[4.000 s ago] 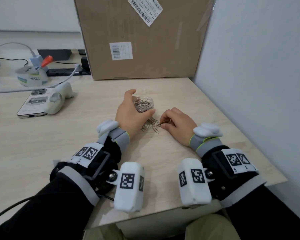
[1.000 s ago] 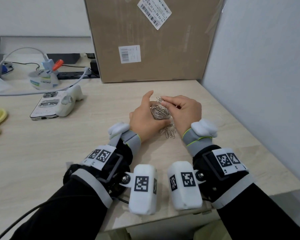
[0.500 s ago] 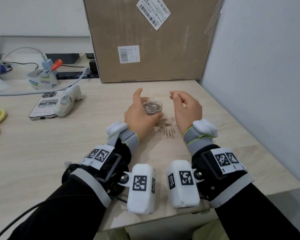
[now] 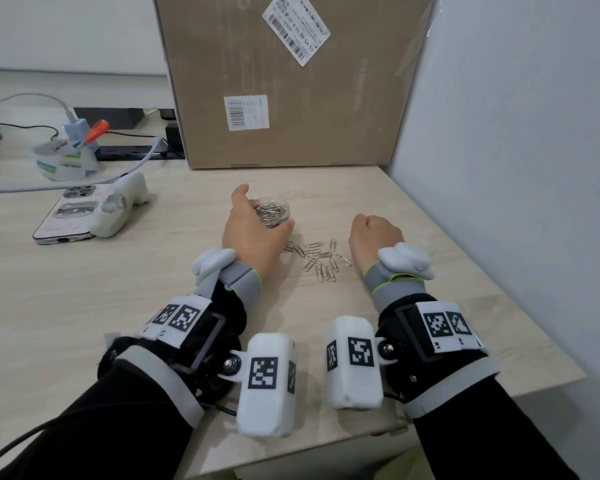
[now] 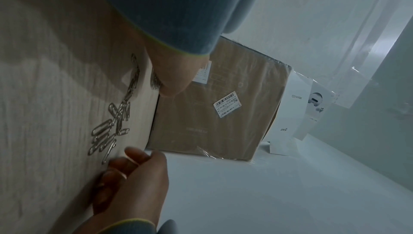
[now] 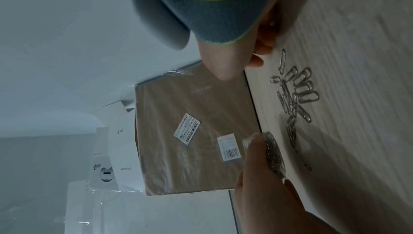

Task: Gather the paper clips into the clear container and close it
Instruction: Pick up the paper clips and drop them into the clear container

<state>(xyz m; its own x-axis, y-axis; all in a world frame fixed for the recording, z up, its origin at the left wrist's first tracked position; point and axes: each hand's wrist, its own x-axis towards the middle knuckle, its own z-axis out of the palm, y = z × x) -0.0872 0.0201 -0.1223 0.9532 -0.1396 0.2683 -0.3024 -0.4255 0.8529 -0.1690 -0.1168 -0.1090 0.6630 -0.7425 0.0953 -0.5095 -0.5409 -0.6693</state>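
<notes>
A small round clear container (image 4: 274,212) holding a heap of silver paper clips stands on the light wooden table (image 4: 84,306). My left hand (image 4: 250,232) grips it from the left, thumb on its near side; the right wrist view shows the container (image 6: 273,154) held in this hand (image 6: 268,195). Several loose paper clips (image 4: 321,259) lie on the table between my hands, also visible as loose clips (image 5: 111,126) and loose clips (image 6: 297,96). My right hand (image 4: 374,235) rests just right of them, fingers curled under, holding nothing I can see; its curled fingers (image 5: 132,167) sit beside the clips.
A large cardboard box (image 4: 284,81) stands close behind the container. A white wall (image 4: 506,133) runs along the table's right edge. A phone (image 4: 66,216), a white device (image 4: 122,206), a tape roll (image 4: 63,161) and cables lie far left.
One second ago my right hand held clips over the container. It has since let them go, drawn back down to the table right of the loose clips and curled up. My left hand keeps hold of the container.
</notes>
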